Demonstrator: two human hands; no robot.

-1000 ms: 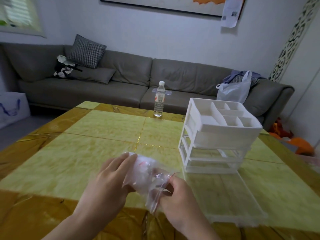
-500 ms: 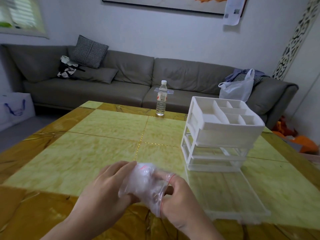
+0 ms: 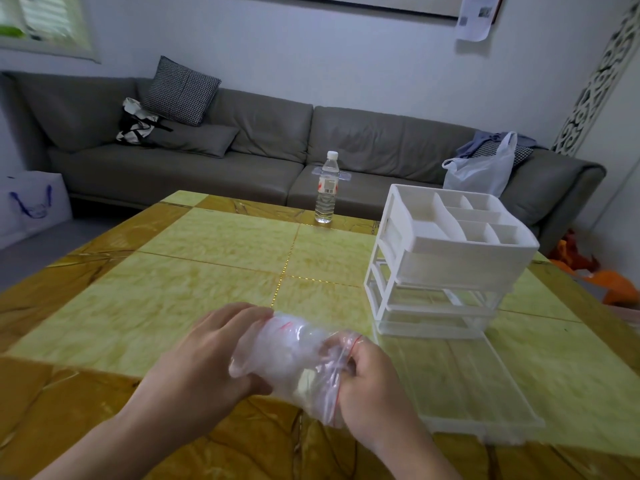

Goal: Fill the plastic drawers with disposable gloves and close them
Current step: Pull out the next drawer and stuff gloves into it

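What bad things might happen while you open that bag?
Both hands, left hand and right hand, hold the plastic bag near the table edge, so gloves might spill to the floor. The clear drawer lies pulled out beside the right hand and might get knocked.

A clear plastic water bottle point(image 3: 327, 188) with a white cap stands upright at the far edge of the yellow-green and amber tiled table point(image 3: 207, 271). Behind it runs a long grey sofa point(image 3: 277, 147) — a black-and-white checked cushion point(image 3: 180, 90) and a grey pillow point(image 3: 197, 140) lie at its left end, a white plastic carrier bag point(image 3: 479, 171) at its right. A white bag with blue handles point(image 3: 31, 202) sits on the floor to the left.
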